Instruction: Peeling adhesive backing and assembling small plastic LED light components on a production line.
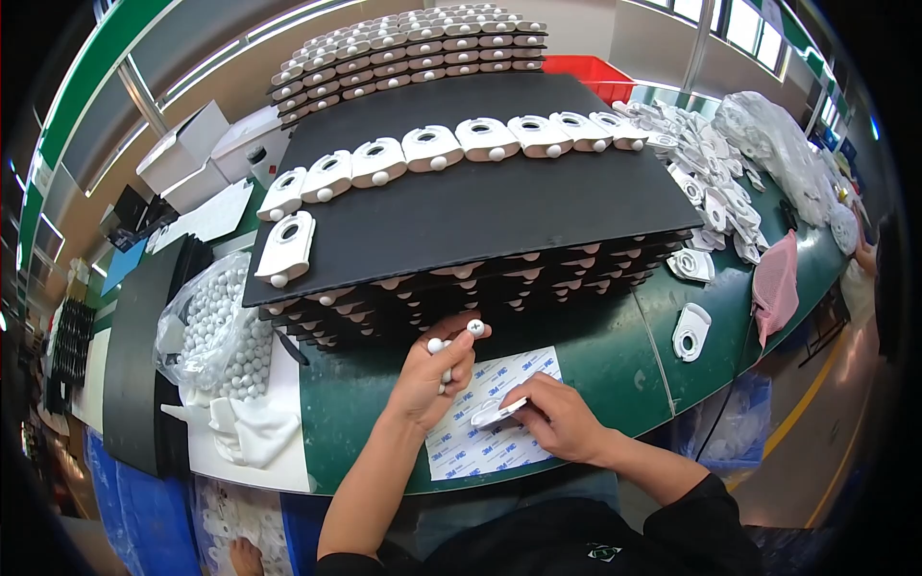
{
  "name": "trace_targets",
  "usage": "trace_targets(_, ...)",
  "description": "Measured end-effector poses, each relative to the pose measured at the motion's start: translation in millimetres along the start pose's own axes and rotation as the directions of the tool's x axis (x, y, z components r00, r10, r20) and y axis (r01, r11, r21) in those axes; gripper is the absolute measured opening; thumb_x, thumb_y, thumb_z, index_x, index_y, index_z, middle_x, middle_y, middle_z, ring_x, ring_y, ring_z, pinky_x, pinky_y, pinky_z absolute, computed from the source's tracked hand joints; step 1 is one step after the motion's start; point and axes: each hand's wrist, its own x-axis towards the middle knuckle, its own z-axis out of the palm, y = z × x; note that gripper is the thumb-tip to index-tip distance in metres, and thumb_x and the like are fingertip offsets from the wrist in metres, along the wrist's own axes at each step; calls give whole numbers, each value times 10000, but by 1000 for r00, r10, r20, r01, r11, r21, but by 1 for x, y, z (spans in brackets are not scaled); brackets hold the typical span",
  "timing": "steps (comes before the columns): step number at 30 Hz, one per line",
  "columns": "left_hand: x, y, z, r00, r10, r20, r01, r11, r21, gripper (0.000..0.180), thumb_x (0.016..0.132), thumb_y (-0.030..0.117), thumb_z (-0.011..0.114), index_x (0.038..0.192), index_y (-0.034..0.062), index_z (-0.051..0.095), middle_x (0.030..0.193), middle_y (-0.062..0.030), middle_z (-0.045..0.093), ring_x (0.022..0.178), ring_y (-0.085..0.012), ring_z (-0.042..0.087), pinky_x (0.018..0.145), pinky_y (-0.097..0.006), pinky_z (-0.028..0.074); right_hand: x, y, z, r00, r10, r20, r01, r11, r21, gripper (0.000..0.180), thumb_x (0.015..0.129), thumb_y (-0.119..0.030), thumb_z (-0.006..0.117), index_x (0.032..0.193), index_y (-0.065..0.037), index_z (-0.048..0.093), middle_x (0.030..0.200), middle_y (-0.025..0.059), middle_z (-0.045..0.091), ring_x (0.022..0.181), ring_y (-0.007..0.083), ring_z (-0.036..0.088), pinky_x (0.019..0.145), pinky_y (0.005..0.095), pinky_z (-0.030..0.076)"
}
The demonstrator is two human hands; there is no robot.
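Observation:
My left hand (420, 384) is closed around several small white balls. One white ball (475, 327), with a cross-shaped mark on its face, is pinched between thumb and fingertips. My right hand (565, 420) grips a flat white plastic piece (492, 417) by its edge, low over a white sheet (471, 466) with blue print. In front of both hands rises a stack of black boards (432, 230). On the top board, white plastic housings (432, 142), each with a round hole and a white ball at its near end, form a row; another housing (285, 245) sits nearer at the left.
A clear bag of white balls (226, 322) and white gloves (254, 430) lie left. Loose white housings (715, 182) heap up at the right, near a pink mesh pouch (776, 283) and a single housing (691, 332). A red bin (588, 77) stands behind. Another person's hand (246, 555) shows lower left.

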Motion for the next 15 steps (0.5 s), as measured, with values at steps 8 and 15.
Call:
trace_targets(8,-8,-5,17,999,22,-28,-14,964,267,255,716,30,700,946,32,591,623,26,503,490,-26,387,416,-164,265,4,13,-14,950,311,-27,-83,335,939,169,924,-100,434,1092,-80,440,1038,71,539,941,162,528,830,310,431)
trace_targets(15,-4,-12,20,1000,-3,20,-4,944,328,255,684,-20,709,911,31,605,632,21,516,506,-20,418,441,-152,310,5,17,-16,921,389,9,-141,313,939,177,921,-125,448,1097,-111,450,1057,50,542,991,151,508,818,313,425)
